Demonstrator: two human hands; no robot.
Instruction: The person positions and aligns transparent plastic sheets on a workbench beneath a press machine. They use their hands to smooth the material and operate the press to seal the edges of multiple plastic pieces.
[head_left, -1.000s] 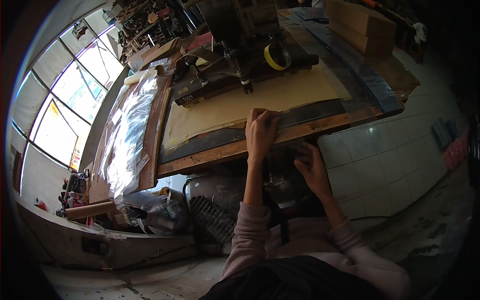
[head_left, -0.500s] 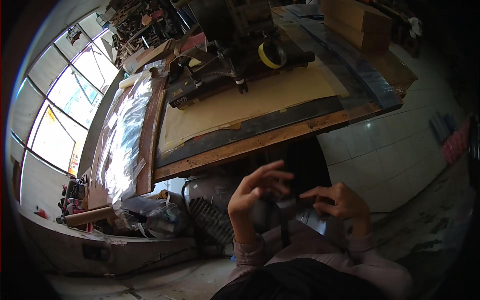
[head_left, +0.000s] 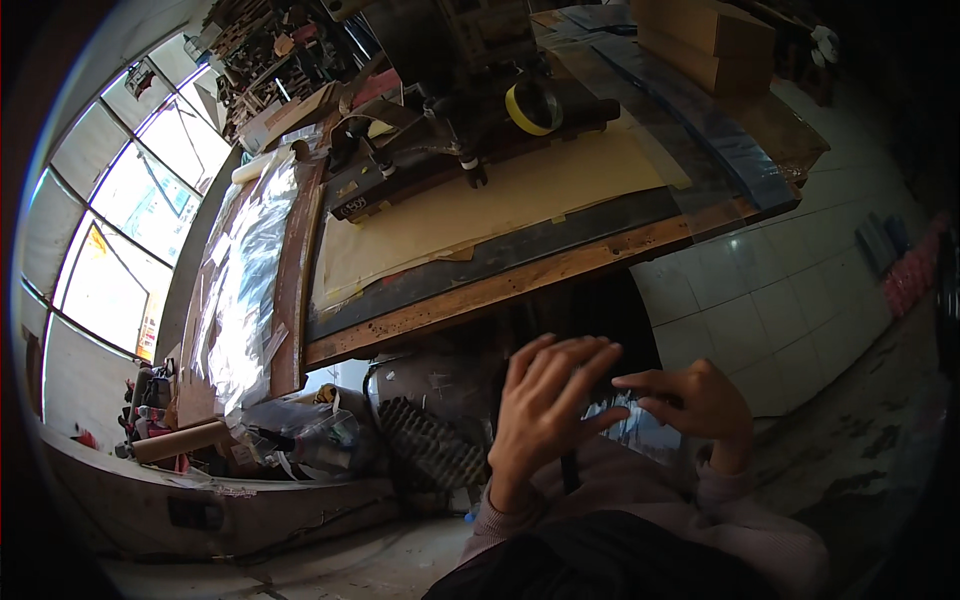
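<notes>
My left hand (head_left: 555,400) is in front of my lap, its back turned up and its fingers stretched out and apart. Just to its right is my right hand (head_left: 700,400), with the index finger and thumb pointing left and a gap between them. I see nothing held in either hand. Below and between them a shiny, clear-looking patch (head_left: 645,435) shows near my lap; what it is I cannot make out. Both hands are on the near side of the workbench's wooden edge (head_left: 500,285).
On the bench, a yellowish sheet (head_left: 480,220) lies before a dark machine (head_left: 440,60) with a yellow tape roll (head_left: 530,108) on it. Shiny plastic film (head_left: 245,290) covers the left side. Cardboard boxes (head_left: 700,45) stand far right. Below left are a bag (head_left: 310,430) and cardboard tube (head_left: 180,440).
My left hand has moved right and turned its back up, its fingers closer to my right hand. My right hand has shifted slightly right. The view has tilted a little.
</notes>
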